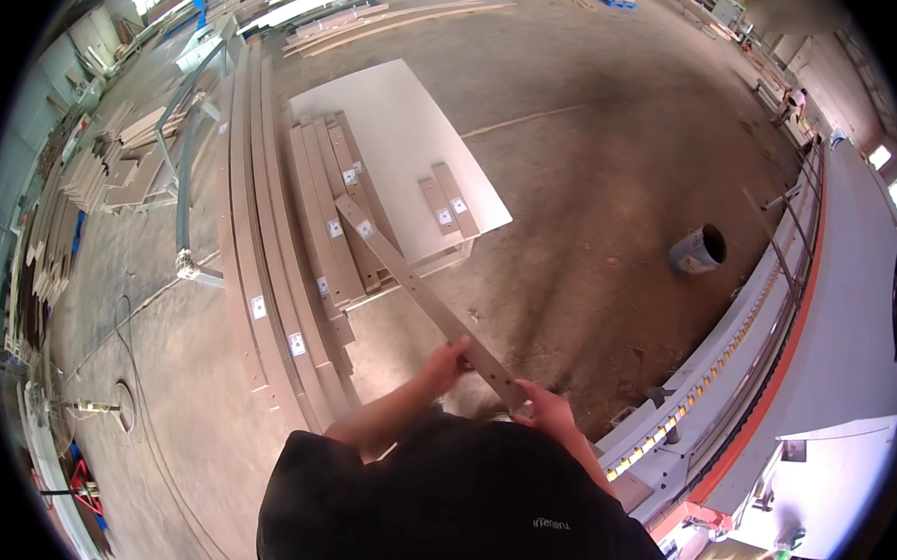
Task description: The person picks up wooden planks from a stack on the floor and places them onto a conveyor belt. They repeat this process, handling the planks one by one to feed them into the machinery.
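A long, narrow wooden board (432, 304) with drilled holes and a white label slants from my body out over a white-topped table. My left hand (451, 359) grips its left edge part way along. Close to the near end, my right hand (543, 406) is closed on the board's right side. The far end lies above a stack of similar labelled boards (317, 189) on the table's left part. Two short boards (450, 202) rest side by side on the white tabletop (406, 98).
Long boards (256, 212) lie in a stack left of the table, beside a metal frame (184, 198). A grey bucket (698, 249) stands on the floor to the right. A long machine (756, 343) with a red-orange edge runs along the right. Far off is another person (793, 105).
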